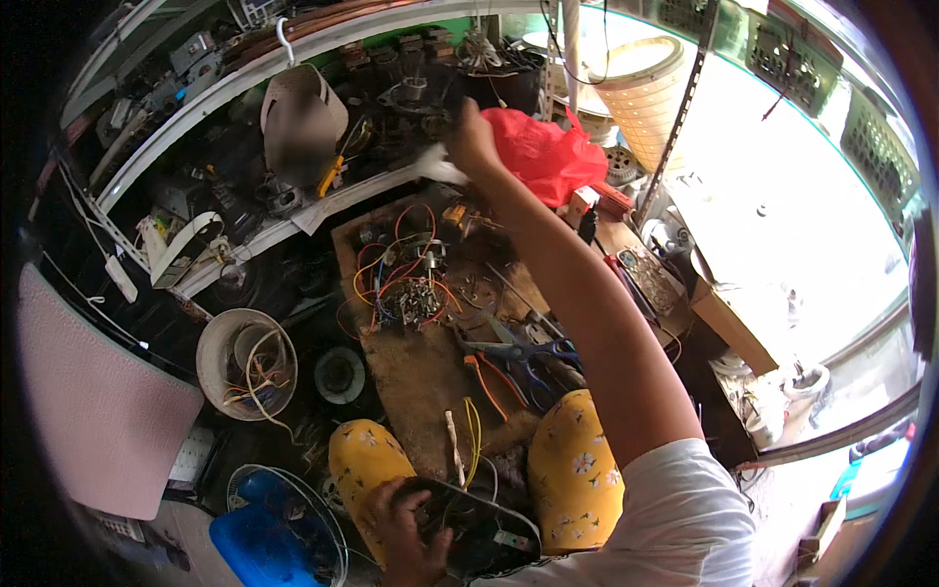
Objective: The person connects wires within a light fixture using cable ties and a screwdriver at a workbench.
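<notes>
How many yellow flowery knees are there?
2: the left knee is left of the yellow wire loop; the right knee is right of it, beside the white sleeve. I see no others.

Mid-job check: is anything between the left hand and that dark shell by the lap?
Nothing visible. The left hand already grips the left end of the dark shell, fingers over its edge.

A workshop (quite cluttered): pliers (475, 363), scissors (511, 349), tangled wires (409, 284).
</notes>
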Motion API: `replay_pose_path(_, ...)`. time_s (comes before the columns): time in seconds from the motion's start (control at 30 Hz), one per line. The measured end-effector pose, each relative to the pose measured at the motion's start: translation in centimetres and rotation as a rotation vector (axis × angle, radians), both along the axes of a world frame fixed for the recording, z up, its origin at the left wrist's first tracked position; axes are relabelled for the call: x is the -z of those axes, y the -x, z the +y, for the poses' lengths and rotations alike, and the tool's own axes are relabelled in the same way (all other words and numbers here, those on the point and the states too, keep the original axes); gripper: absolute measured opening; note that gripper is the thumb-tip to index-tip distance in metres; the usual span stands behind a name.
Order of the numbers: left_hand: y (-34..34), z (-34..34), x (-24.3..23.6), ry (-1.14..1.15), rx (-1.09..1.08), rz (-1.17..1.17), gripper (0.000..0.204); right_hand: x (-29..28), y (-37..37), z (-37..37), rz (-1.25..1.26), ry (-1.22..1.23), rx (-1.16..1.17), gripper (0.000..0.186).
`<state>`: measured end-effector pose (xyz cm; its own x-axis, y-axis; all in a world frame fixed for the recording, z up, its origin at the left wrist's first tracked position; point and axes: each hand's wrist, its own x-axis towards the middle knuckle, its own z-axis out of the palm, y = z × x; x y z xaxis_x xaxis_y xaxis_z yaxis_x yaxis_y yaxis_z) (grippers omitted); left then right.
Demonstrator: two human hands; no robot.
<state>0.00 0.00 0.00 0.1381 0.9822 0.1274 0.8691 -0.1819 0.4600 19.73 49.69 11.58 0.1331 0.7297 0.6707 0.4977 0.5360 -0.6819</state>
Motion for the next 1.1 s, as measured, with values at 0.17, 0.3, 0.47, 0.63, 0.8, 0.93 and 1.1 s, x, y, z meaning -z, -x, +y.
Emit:
replay_pose_path(0.17,3.3,5.8,0.0,0.178,-0.141,-1.170,0.068,-4.2,4.3,-8.3,0.091,-0.309,-0.167,0.031)
replay_pose_path(0.3,2.9,14.8,-2.1,0.488,0.406,-1.908,0.077,-3.0,1.4,-20.1,0.172,-0.209,-0.441,0.031)
replay_pose_path(0.47,1.8,17.8,-2.9,0.291,0.315,-2.082,0.053,3.4,-4.4,-30.8,-0.020,0.173,-0.555,0.025)
replay_pose_path(0.63,-1.5,17.7,-1.5,0.159,0.208,-1.874,0.052,5.5,-4.6,-32.3,-0.387,0.035,-0.188,0.027)
replay_pose_path(0.8,-2.8,17.4,-0.3,0.043,0.154,-1.658,0.048,3.9,-1.1,-33.2,-0.427,-0.063,-0.245,0.033)
replay_pose_path(0.93,-3.4,17.2,0.0,-0.031,0.212,-1.576,0.047,4.8,0.3,-32.8,-0.327,0.054,-0.149,0.038)
replay_pose_path(1.1,-3.8,17.0,-1.0,0.003,0.264,-1.273,0.047,4.8,1.0,-31.7,-0.025,0.048,-0.209,0.037)
